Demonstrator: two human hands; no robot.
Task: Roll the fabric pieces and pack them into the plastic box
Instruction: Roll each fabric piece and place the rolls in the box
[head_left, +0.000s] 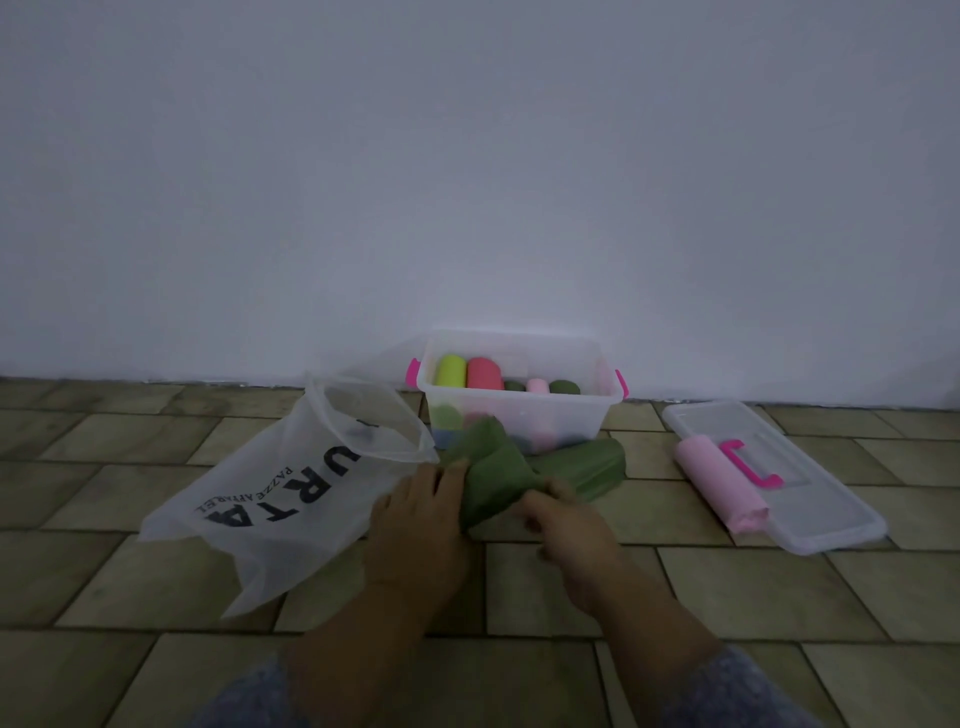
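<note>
Our left hand presses straight fingers on the green cloth, right hand gripping it, mid-roll; next we likely tighten it for the box

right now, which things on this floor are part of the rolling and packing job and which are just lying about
In the job: green fabric, touched by the left hand and gripped by the right hand; plastic box with rolled pieces inside; pink roll at the lid edge.
Lying about: printed plastic bag; the lid itself, off the box.
</note>
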